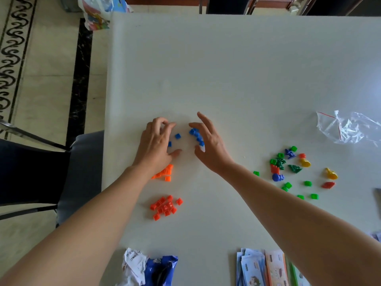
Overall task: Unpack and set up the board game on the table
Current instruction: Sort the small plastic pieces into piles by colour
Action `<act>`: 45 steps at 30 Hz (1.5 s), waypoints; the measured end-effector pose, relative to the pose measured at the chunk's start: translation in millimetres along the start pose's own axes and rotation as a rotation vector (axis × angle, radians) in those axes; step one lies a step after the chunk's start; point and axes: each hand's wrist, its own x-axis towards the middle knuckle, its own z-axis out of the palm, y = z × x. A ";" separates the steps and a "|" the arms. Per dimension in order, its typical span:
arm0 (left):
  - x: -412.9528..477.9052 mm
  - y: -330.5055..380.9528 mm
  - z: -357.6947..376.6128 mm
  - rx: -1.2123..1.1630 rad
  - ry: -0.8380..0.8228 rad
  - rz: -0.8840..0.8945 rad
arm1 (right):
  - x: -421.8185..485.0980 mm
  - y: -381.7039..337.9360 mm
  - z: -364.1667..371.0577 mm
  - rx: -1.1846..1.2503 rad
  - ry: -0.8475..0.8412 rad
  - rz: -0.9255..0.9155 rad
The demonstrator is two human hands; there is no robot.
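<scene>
Your left hand is down on the table with fingers curled, can't tell if they hold anything. Two blue cubes lie loose beside it. Your right hand has fingers spread over a blue cluster, maybe five. Two orange piles sit nearer you.

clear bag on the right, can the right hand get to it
Probably yes. The right hand is at the blue pieces, and only bare table lies between it and the bag; the mixed pieces sit nearer the person, off that path.
</scene>
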 end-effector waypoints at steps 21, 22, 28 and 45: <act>15.1 -2.3 -14.9 -0.231 -0.116 -0.184 | 30.3 -18.4 6.9 -0.056 -0.094 0.186; 14.6 -2.8 -15.5 -0.234 -0.114 -0.181 | 31.5 -21.0 8.6 -0.055 -0.099 0.175; 8.7 -10.2 -21.3 -0.210 -0.076 -0.208 | 38.2 -39.1 21.6 -0.059 -0.137 0.128; -9.4 -32.7 -35.9 -0.176 -0.069 -0.286 | 41.2 -66.7 45.9 -0.001 -0.156 0.080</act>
